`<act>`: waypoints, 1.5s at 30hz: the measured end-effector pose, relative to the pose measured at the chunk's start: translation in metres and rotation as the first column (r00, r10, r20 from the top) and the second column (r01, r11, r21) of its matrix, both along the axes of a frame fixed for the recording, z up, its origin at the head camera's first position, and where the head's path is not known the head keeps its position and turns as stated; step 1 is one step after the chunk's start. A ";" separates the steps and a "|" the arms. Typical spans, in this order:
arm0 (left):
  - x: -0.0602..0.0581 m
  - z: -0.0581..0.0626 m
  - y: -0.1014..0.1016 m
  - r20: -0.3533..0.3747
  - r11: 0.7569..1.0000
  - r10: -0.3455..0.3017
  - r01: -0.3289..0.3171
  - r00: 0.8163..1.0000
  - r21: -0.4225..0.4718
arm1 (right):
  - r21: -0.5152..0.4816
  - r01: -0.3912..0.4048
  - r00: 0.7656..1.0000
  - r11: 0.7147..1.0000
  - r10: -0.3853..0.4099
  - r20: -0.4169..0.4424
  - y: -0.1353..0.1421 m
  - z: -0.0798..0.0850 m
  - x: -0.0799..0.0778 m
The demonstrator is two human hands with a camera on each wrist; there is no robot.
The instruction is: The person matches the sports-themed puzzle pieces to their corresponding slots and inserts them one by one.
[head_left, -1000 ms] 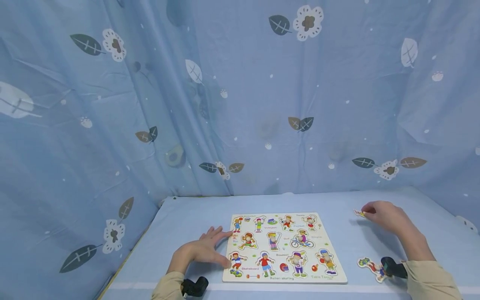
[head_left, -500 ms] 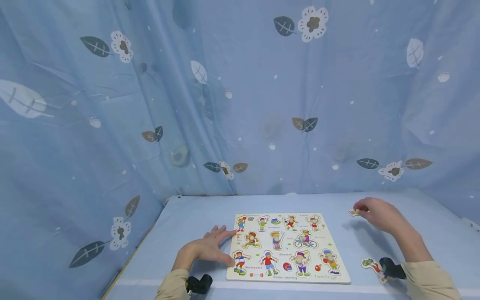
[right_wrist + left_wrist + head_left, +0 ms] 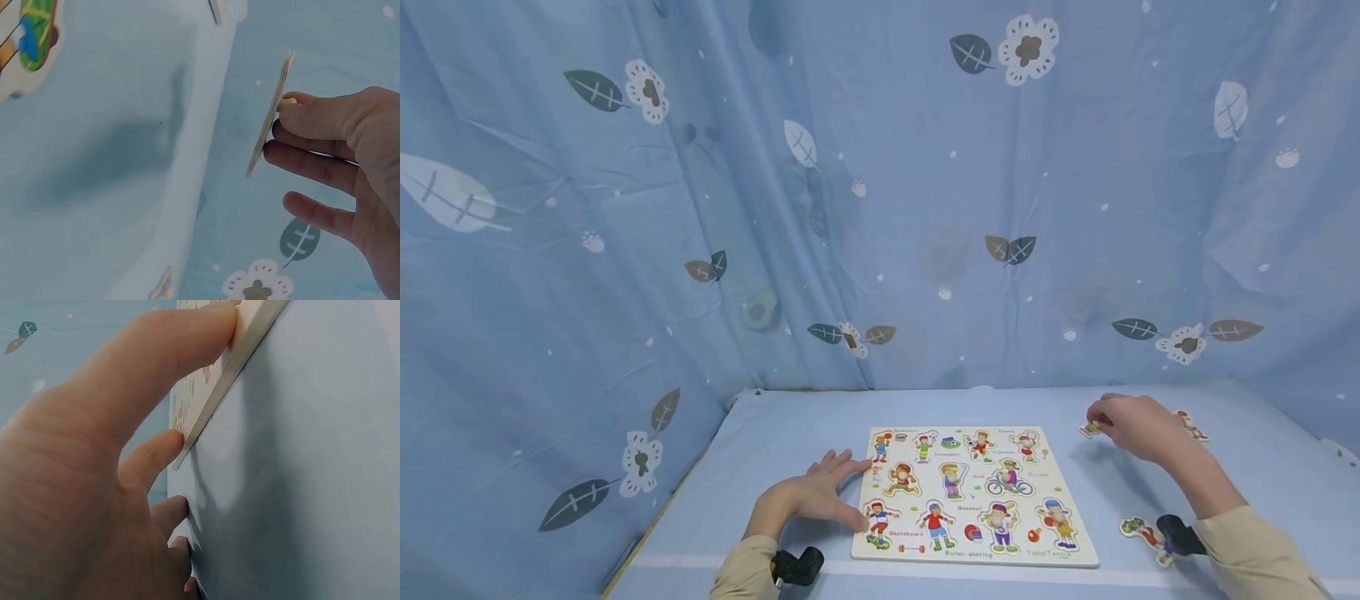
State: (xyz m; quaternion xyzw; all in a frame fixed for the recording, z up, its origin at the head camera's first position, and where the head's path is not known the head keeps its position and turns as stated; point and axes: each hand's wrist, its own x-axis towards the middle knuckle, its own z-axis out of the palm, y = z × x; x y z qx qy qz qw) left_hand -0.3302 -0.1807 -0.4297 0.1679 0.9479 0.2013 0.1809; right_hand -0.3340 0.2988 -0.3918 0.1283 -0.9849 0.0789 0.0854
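Note:
A wooden peg puzzle board [image 3: 917, 508] with sports figures lies on the table. My left hand [image 3: 816, 493] rests at its left edge, fingers spread; in the left wrist view the thumb [image 3: 187, 340] and index fingertip touch the board's edge [image 3: 219, 394]. To the right of the board, my right hand [image 3: 1138, 423] is raised above the table. It pinches a puzzle piece [image 3: 270, 115] by its small round knob [image 3: 287, 104] between thumb and fingers. The piece is edge-on in the right wrist view, so its picture is hidden there.
One loose puzzle piece [image 3: 1144, 532] lies below the right wrist, partly covered by the black wrist camera [image 3: 1180, 533]. Another loose piece [image 3: 1192, 425] lies beyond the right forearm. A blue patterned curtain [image 3: 925, 208] hangs behind the table [image 3: 775, 417].
My right hand has moved left toward the board with the puzzle piece, uncovering a loose piece behind it. The left hand stays at the board's edge. The head view has shifted slightly.

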 end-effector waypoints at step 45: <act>0.000 0.000 0.001 -0.008 1.000 0.010 -0.010 1.000 -0.013 | 0.383 -0.290 0.912 0.877 0.374 -0.165 -0.124 -0.006 -0.027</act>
